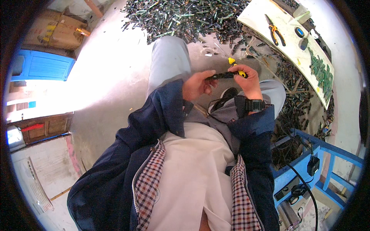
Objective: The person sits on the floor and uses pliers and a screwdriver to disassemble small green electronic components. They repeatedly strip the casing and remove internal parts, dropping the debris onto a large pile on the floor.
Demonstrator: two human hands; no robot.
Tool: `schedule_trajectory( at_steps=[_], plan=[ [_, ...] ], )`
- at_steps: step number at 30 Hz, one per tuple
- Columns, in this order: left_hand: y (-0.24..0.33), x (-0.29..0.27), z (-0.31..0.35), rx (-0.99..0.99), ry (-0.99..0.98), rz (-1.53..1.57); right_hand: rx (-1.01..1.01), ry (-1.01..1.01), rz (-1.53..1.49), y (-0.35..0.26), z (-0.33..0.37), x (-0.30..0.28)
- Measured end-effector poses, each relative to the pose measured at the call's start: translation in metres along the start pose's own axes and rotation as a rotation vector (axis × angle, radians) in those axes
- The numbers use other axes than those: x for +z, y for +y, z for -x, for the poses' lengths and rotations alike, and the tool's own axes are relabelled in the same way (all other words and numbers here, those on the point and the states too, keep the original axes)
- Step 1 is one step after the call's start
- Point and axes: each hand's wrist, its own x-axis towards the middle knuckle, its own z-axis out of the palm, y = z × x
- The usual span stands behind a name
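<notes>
In front of my knees, my left hand (197, 85) is closed, pinching one end of a narrow black piece (222, 76). The fingers of my right hand (249, 82) are wrapped round a tool with a yellow-and-black handle (243, 74), close to the other end of that piece. A second yellow part (231, 61) sticks out beyond the right fingers; it seems to belong to the same tool. What kind of tool it is, I cannot make out. A dark watch (255, 104) sits on my right wrist.
A large heap of dark strips (185, 17) covers the floor ahead. On the pale board (266, 15) at right lie orange-handled pliers (275, 34), a blue tape roll (299, 32) and green strips (321, 75). A blue frame (327, 154) with cables stands at near right.
</notes>
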Motion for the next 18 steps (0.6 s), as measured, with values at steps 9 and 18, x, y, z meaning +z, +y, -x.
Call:
schedule_trajectory(
  at_steps=[9,18],
  plan=[
    [-0.001,0.004,0.005,-0.032,-0.053,-0.133,0.045,-0.021,-0.01,-0.003,-0.002,-0.001],
    [-0.001,0.008,0.009,-0.005,-0.091,-0.214,-0.011,0.006,0.009,0.0,-0.003,0.0]
  ],
)
